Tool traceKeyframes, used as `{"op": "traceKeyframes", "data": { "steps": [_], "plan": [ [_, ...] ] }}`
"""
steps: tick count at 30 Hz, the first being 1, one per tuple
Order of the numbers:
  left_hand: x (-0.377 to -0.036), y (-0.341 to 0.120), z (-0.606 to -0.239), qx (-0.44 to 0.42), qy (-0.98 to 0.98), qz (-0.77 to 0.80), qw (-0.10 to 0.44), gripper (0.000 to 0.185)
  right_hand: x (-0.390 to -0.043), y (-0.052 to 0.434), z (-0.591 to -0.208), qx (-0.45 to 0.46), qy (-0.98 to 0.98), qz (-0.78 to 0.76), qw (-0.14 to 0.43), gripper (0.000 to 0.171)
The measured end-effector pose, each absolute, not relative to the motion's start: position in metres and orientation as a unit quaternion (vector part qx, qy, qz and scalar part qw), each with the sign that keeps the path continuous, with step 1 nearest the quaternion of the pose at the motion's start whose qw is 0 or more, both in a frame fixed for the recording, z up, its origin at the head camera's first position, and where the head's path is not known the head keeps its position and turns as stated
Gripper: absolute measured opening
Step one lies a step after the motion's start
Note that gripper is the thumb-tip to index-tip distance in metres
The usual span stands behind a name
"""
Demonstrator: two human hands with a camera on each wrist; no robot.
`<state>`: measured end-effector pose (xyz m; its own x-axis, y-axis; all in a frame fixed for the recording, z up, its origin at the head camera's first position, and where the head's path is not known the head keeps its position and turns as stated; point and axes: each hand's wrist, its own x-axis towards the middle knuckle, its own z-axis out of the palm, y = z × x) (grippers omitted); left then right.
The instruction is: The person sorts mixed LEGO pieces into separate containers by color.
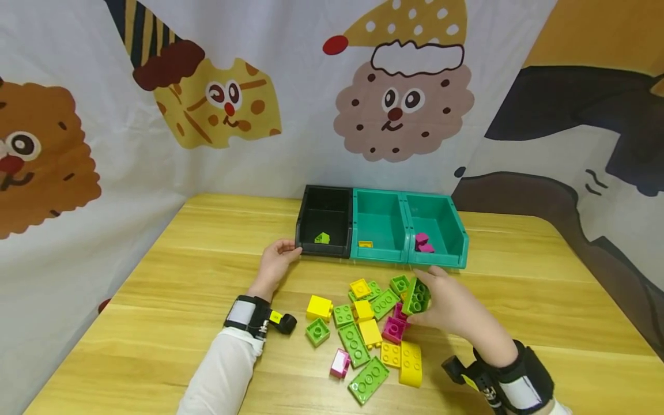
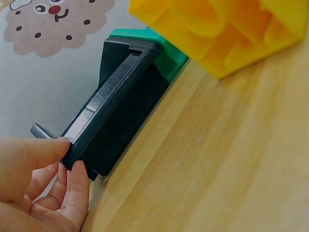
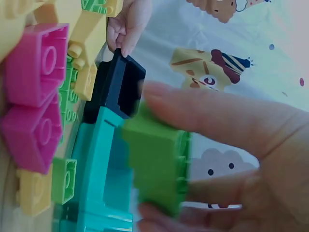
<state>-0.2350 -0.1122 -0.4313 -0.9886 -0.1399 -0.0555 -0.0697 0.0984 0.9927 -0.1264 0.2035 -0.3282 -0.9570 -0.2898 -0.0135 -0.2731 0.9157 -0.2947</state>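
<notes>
My left hand is at the front left corner of the black bin. In the left wrist view its thumb lies on the rim and the index finger sits below, pinching the corner. My right hand grips a green building block between thumb and fingers, raised over the right side of the block pile. The block's studded side faces sideways. Beneath and beside it lie magenta blocks. The black bin has a small green piece inside.
Two teal bins adjoin the black one: the middle bin holds a yellow piece, the right bin magenta pieces. Several yellow and green blocks lie loose on the wooden table. A printed cloth hangs behind.
</notes>
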Motion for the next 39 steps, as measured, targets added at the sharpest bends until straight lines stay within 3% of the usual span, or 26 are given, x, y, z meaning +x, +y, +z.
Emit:
{"op": "traceKeyframes", "data": {
  "steps": [6,11,20,29,39],
  "plan": [
    [-0.237,-0.111,-0.432,0.071,-0.738,-0.670,0.026,0.024,-0.145,0.188,-0.320,-0.150,0.966,-0.201,-0.069,0.091],
    [-0.236,-0.112,-0.431,0.072,-0.740,-0.668,0.026,0.025,-0.164,0.169,-0.310,-0.161,0.956,-0.226,-0.096,0.092],
    [-0.237,-0.112,-0.433,0.072,-0.738,-0.670,0.031,0.023,-0.208,0.130,-0.309,-0.207,0.917,-0.336,-0.051,0.083],
    [-0.237,-0.111,-0.431,0.074,-0.738,-0.671,0.026,0.025,-0.241,0.095,-0.319,-0.174,0.897,-0.407,0.019,0.077],
    [-0.237,-0.111,-0.431,0.074,-0.746,-0.661,0.021,0.025,-0.260,0.062,-0.348,-0.143,0.918,-0.363,0.067,0.073]
  ]
}}
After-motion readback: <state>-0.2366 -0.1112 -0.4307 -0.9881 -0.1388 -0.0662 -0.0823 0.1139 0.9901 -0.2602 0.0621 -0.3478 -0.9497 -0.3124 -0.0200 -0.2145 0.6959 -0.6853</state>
